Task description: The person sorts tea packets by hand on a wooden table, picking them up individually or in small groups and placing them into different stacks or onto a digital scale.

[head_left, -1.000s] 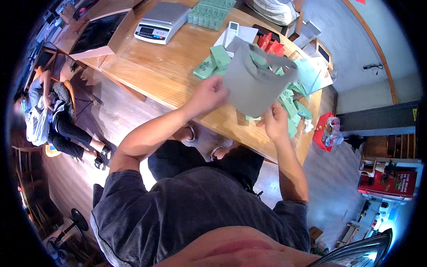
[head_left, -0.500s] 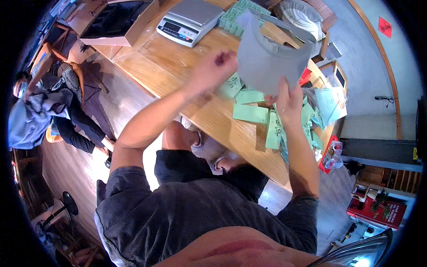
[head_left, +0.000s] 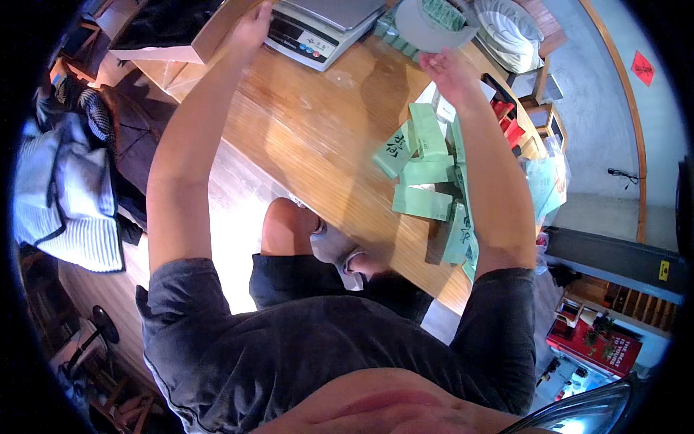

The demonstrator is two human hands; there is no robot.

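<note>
At the far side of the table, my right hand pinches the near edge of a pale grey, thin-walled plastic piece with a curved rim. Green packets lie bundled beyond it. My left hand is at the far left, between an open cardboard box and a white digital scale with a flat metal pan. Its fingers look drawn together; what they hold, if anything, cannot be made out. Loose light green packets with dark writing lie in a pile beside my right forearm.
A white cloth-like bundle is in a round container at the far right. Red packets and a clear plastic bag lie along the right table edge. At left, a grey garment is by a seat; a black desk-fan-like object stands lower.
My left hand has moved away from the grey piece, left and forward to beside the box. My right hand has carried the grey piece forward to the green bundles. The view has shifted.
</note>
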